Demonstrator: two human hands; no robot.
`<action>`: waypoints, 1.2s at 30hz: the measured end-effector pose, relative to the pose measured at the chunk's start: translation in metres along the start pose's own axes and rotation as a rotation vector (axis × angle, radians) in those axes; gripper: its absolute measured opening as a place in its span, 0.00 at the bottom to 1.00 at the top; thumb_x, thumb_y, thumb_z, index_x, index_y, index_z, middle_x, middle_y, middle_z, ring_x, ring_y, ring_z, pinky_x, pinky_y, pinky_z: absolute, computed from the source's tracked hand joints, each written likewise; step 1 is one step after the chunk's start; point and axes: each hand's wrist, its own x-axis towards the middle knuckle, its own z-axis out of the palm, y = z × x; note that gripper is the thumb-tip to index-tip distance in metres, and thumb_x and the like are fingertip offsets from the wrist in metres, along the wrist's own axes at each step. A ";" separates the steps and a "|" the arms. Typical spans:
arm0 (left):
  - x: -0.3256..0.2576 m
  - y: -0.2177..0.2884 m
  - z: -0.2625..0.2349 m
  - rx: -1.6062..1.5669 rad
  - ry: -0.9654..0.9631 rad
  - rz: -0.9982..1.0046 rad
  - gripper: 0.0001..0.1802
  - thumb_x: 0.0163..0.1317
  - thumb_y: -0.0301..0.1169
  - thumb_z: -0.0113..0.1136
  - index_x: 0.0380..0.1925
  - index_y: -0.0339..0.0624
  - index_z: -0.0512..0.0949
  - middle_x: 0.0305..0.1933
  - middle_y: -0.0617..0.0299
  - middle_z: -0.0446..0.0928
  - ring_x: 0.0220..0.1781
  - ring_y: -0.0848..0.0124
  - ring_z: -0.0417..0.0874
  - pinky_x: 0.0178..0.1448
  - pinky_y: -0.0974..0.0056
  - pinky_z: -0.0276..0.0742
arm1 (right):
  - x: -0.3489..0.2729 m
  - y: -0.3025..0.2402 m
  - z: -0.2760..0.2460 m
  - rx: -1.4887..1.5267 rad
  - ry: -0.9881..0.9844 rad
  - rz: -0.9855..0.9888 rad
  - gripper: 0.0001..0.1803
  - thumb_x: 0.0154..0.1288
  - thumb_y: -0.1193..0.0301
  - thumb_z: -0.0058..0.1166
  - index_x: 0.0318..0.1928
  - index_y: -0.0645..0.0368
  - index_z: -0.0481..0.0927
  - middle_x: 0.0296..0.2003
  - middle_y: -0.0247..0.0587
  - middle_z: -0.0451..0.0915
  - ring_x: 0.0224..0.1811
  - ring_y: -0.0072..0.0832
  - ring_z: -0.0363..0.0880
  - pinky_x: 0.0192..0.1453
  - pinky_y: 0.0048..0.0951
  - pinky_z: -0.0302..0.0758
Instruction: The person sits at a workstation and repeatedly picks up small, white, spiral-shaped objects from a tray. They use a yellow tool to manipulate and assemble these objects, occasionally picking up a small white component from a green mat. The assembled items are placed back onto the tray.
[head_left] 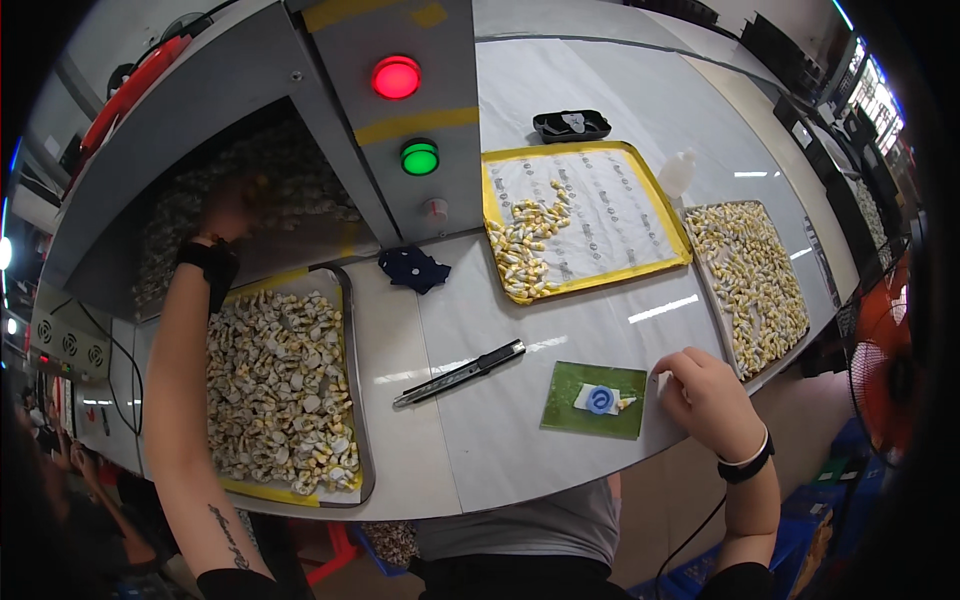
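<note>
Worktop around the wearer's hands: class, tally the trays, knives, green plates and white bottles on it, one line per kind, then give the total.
Trays: 3
Knife: 1
Green plate: 1
White bottle: 1
Total: 6

Bright white light spreads over the tabletop (500, 440) in front of me, whose polish throws back hard streaks of glare. The window (872, 95) at upper right is washed nearly white. Inside the grey cabinet (330, 120) deep shadow falls, and the left hand (232, 208) looks dim and soft there, while the red lamp (396, 77) glows strongly. The right hand (712, 400) shows fairly crisp; toward the rim, straight edges bow and sink into black.
</note>
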 end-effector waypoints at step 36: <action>-0.007 -0.055 -0.034 0.118 0.110 0.034 0.25 0.59 0.42 0.60 0.53 0.41 0.74 0.50 0.47 0.78 0.48 0.61 0.80 0.51 0.60 0.74 | -0.031 0.022 0.061 1.048 0.637 0.245 0.04 0.62 0.79 0.50 0.37 0.66 0.75 0.29 0.35 0.74 0.26 0.18 0.75 0.31 0.18 0.72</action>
